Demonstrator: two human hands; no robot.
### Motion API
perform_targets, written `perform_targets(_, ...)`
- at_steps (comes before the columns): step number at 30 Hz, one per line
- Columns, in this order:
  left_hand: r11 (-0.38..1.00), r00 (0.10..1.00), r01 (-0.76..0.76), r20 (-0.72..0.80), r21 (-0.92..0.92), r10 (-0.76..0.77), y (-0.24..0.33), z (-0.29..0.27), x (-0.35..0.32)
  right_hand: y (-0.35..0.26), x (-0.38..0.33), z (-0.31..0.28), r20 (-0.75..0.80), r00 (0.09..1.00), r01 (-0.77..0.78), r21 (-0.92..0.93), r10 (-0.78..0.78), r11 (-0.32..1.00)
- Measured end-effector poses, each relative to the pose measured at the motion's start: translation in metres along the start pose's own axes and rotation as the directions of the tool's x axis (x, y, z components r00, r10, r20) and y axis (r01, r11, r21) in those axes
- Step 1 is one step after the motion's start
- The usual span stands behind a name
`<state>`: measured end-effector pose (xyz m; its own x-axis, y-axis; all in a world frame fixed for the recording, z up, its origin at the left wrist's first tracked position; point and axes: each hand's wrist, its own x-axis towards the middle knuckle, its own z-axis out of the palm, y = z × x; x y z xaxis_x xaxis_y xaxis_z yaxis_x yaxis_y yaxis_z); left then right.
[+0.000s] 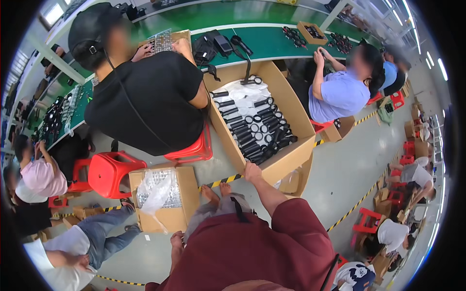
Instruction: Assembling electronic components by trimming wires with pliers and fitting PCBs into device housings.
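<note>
From the head: clamping the near left corner of a large open cardboard box [286, 162] with the right fingers [249, 167]. Just ahead of those fingers, inside the box, showing rows of black ring-headed handles [246, 140] on white wrapping [240, 93]; farther ahead, beyond the box, a green bench [272, 43]. Hanging the left fingers [177, 236] low, just beside a smaller cardboard box [189, 191]; cannot tell whether apart or together.
</note>
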<state>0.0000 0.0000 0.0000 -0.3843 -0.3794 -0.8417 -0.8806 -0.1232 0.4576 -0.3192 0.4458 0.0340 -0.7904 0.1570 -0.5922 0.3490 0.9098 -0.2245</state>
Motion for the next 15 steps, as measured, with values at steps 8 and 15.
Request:
perform_targets(8,0.963,0.976,0.198,-0.05,-0.182,-0.21,0.036,-0.042,-0.016,-0.021,0.0,0.013,-0.098,0.983,-0.151,0.054,0.156,0.987)
perform_targets(15,0.966,0.99,0.125,-0.044,-0.226,-0.138,0.062,-0.056,-0.006,-0.031,-0.008,-0.001,-0.048,0.979,-0.196,0.046,0.198,0.98)
